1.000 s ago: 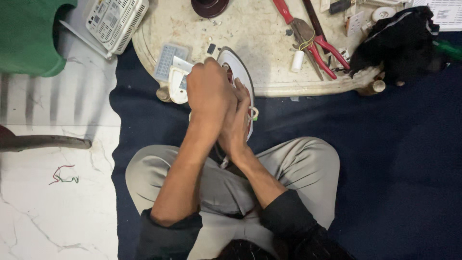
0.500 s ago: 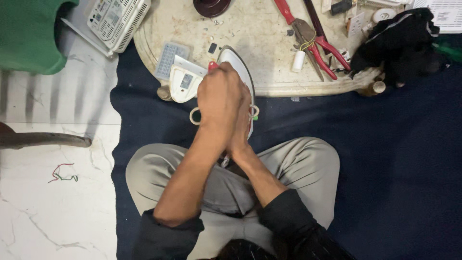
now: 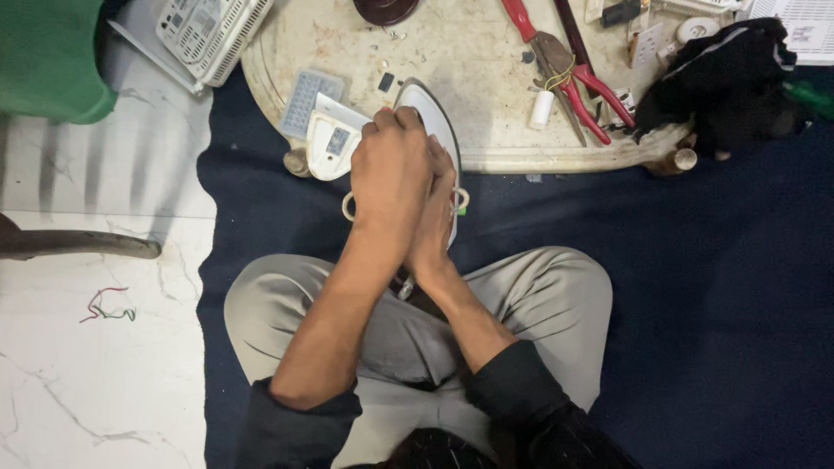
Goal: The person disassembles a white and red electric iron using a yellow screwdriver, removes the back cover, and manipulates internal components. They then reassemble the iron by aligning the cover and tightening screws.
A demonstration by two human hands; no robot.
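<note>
At twelve o'clock, my left hand (image 3: 391,178) and right hand (image 3: 437,217) clench the white pointed clothes iron (image 3: 434,108). It looks heavy, stiff and smooth-soled. I'd grip its handle.

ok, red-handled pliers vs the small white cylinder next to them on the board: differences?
The red-handled pliers are long, two-armed, metal jaws with red grips, lying slantwise; the small white cylinder is short, plain white, one piece. The pliers reach toward the board's near rim; the cylinder sits just left of them. Both lie untouched on the round board, away from the hands.
</note>
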